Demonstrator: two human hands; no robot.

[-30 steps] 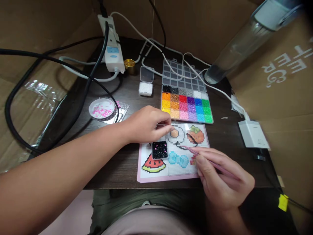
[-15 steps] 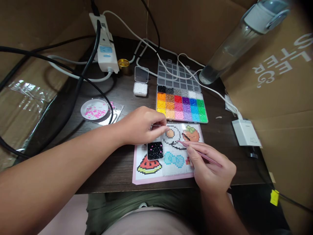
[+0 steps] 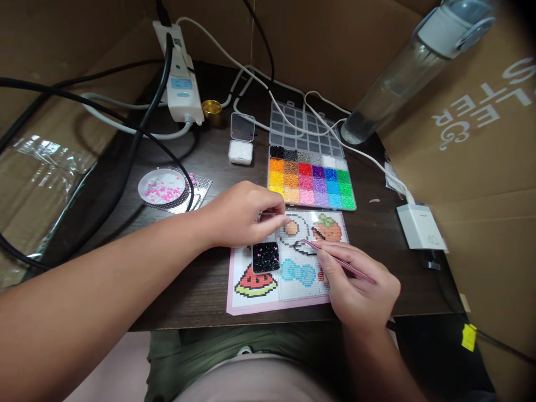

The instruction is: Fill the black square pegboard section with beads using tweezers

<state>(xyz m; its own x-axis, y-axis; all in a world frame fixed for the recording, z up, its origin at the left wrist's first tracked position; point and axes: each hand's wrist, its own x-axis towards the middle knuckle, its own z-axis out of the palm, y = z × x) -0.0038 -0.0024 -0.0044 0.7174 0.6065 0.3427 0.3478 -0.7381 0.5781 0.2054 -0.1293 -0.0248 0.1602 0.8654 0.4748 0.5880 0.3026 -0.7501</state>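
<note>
My left hand (image 3: 245, 215) rests with curled fingers on the top left corner of a clear pegboard (image 3: 305, 282), pressing it down over a pink-edged pattern sheet (image 3: 251, 304). My right hand (image 3: 362, 287) grips pink tweezers (image 3: 335, 259) whose tip touches the black outline of a fried-egg bead picture (image 3: 295, 229). A small black tray of black beads (image 3: 265, 257) sits just below my left hand. On the sheet are a watermelon (image 3: 255, 282), a blue bow (image 3: 297, 273) and an orange fruit (image 3: 326, 229).
A bead box (image 3: 312, 181) with coloured compartments lies open behind the pegboard. A white dish of pink beads (image 3: 161, 187), a small white bead case (image 3: 240, 151), a power strip (image 3: 180, 84), cables, a charger (image 3: 421, 226) and a clear bottle (image 3: 402, 70) stand around. Cardboard walls enclose the table.
The view shifted slightly. My right hand moved the tweezers' tip up and left along the egg outline. My left hand stayed on the pegboard corner.
</note>
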